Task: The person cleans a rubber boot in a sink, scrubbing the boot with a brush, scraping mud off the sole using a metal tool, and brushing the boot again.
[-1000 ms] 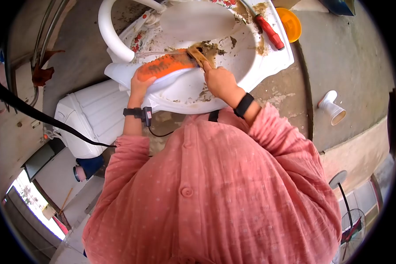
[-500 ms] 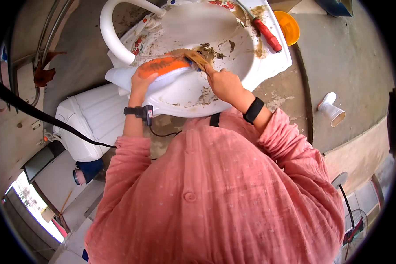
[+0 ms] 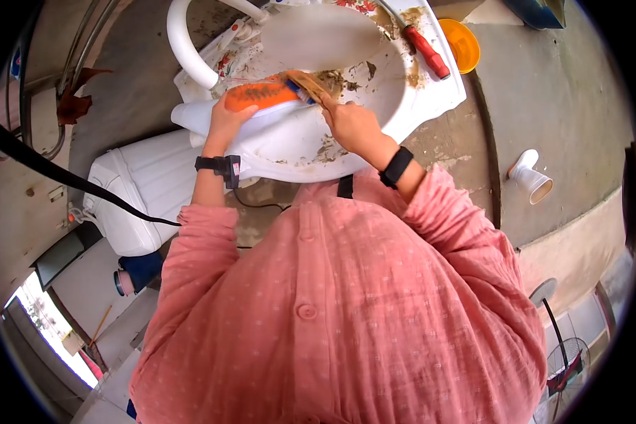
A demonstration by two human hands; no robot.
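Note:
A white boot with an orange sole (image 3: 256,96) lies on its side over the near left part of the white washbasin (image 3: 311,167), sole facing up. My left hand (image 3: 227,121) grips it at the heel end, thumb on the sole. In my right hand (image 3: 355,127) is a wooden scrubbing brush (image 3: 316,90), fingers closed round its handle. Blue bristles show against the toe end of the sole. Dark, wet dirt marks the sole and streaks the basin. A blurred patch hides the back of the bowl.
A red-handled tool (image 3: 427,53) with a metal shaft lies on the basin's right rim. Beyond it stands an orange bowl (image 3: 461,46). Another white boot (image 3: 530,177) lies on the floor at right. A white pipe (image 3: 191,49) curves at upper left; a white ribbed appliance (image 3: 145,187) is below.
My right hand has shifted slightly up and left with the brush, and more blue bristle shows. The boot stays in my left hand at nearly the same place.

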